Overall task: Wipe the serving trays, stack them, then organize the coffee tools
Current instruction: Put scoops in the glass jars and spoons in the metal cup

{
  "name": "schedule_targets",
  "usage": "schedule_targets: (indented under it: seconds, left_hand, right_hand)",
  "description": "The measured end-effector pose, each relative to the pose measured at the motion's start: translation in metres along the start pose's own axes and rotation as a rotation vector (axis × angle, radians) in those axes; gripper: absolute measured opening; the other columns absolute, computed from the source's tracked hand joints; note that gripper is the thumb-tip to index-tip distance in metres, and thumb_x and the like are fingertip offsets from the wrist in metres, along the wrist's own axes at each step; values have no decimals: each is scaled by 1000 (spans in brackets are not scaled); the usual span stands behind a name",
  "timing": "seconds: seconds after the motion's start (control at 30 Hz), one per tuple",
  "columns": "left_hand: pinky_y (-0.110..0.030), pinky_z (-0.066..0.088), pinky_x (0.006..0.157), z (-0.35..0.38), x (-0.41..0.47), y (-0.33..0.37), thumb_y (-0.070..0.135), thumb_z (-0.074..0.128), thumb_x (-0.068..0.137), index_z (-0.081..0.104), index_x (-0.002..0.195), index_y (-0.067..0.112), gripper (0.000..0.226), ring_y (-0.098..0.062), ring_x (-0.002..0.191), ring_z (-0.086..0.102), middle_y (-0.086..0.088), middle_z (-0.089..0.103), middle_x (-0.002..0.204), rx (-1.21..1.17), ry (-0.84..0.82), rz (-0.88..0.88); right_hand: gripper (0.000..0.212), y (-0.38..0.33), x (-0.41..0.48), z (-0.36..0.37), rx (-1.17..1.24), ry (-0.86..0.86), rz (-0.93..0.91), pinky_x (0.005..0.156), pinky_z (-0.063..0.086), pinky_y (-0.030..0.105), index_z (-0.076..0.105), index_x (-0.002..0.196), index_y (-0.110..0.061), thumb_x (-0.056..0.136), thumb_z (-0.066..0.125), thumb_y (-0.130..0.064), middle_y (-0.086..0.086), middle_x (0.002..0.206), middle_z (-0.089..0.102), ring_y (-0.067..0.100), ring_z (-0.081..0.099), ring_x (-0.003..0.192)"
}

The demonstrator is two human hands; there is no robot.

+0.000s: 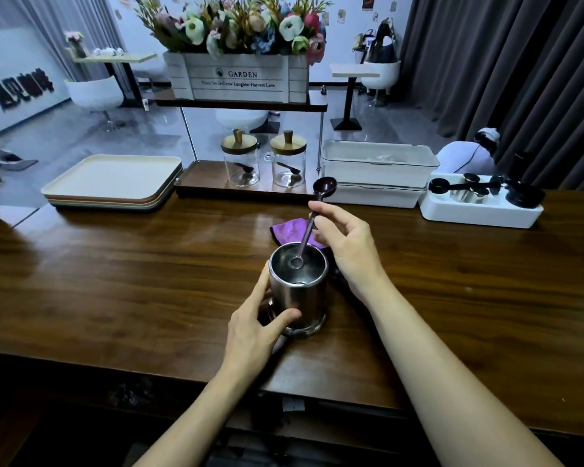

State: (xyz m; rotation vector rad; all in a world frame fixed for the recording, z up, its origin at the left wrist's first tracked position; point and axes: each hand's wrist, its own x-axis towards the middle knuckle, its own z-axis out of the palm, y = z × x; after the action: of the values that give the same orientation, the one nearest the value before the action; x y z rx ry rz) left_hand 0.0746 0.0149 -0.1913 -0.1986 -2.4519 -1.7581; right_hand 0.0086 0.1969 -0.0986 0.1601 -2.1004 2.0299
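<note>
Spoon (308,224) upright (bowl topmost), handle down in cup (298,286), right hand (346,242) pinching

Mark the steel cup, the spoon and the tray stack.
steel cup (305,294): head view, outer side wall.
spoon (320,187): head view, round bowl at the upper end.
tray stack (115,178): head view, bare flat of the top tray.

Left hand (257,326): bare, slim fingers.
Right hand (346,246): bare, slim fingers.
Left forearm (196,416): bare, slender, uncovered down to the frame's lower edge.
Right forearm (435,365): bare, slender, uncovered down to the frame's lower edge.
</note>
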Motion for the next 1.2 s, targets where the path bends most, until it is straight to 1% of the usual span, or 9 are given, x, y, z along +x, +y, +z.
schedule_targets:
  seconds: [0.1, 0.23, 0.33, 0.37, 0.47, 0.67, 0.9, 1.03, 1.2]
  left_hand:
    - [-35, 47, 110, -1, 0, 1, 49, 78, 72, 31, 150, 60, 92, 1, 121, 62, 25, 65, 132, 0, -2, 4]
    - [-41, 46, 111, -1, -1, 2, 51, 78, 72, 32, 152, 57, 92, -2, 122, 62, 24, 64, 134, -6, -9, -1]
    - [-43, 46, 111, -1, 0, 3, 52, 78, 72, 33, 151, 57, 92, -3, 122, 62, 23, 64, 134, -10, -13, -8]
    - [-43, 46, 111, -1, -1, 3, 52, 78, 72, 33, 151, 56, 92, -3, 123, 62, 23, 64, 134, -12, -11, -9]
    - [-42, 46, 111, -1, -1, 3, 50, 79, 72, 34, 151, 56, 92, -2, 124, 61, 20, 66, 133, -8, -2, -17]
    - [-42, 46, 111, -2, 0, 4, 52, 79, 72, 32, 151, 58, 92, -1, 124, 61, 23, 64, 135, -4, -16, -22]
    - [-41, 46, 112, -1, -1, 5, 51, 79, 71, 33, 152, 56, 93, 0, 126, 59, 21, 63, 136, -10, -9, -27]
    - [-37, 45, 112, -2, -1, 4, 51, 79, 72, 31, 151, 58, 93, 3, 127, 57, 23, 61, 138, -1, -11, -24]
    - [-30, 45, 111, -1, 0, 4, 47, 80, 73, 31, 152, 57, 93, 5, 127, 55, 25, 60, 139, 7, -10, -20]
  right_hand:
    - [24, 4, -5, 1, -71, -8, -36, 86, 56, 41, 75, 114, -26, 97, 58, -29, -3, 106, 75, 18, 69, 92]
    - [27, 8, -11, -1, -99, -34, -110, 81, 50, 24, 74, 116, -22, 104, 51, -27, -5, 112, 74, 10, 68, 98]
    - [31, 5, -11, -1, -49, -34, -91, 70, 45, 10, 71, 122, -22, 105, 48, -32, -3, 114, 73, 5, 65, 96]
    - [33, 3, -9, 0, -16, -31, -89, 73, 47, 11, 70, 124, -21, 104, 47, -34, -1, 117, 73, 7, 66, 98]
    - [41, -1, -4, 1, 47, -21, -91, 88, 52, 26, 68, 128, -19, 102, 44, -41, 0, 125, 70, 15, 65, 111]
    - [50, 2, -8, 4, 37, -42, -74, 100, 52, 38, 66, 131, -20, 102, 39, -51, 0, 129, 69, 21, 63, 122]
    - [57, 9, -20, -1, -37, -64, -96, 90, 48, 42, 67, 130, -31, 97, 39, -69, -3, 119, 73, 17, 65, 119]
    - [56, 17, -27, -2, -42, -88, -83, 107, 43, 59, 69, 129, -26, 99, 41, -64, -1, 125, 71, 20, 60, 127]
    - [56, 24, -36, -4, 24, -113, -26, 112, 40, 55, 70, 126, -14, 101, 40, -55, 1, 126, 71, 19, 61, 126]
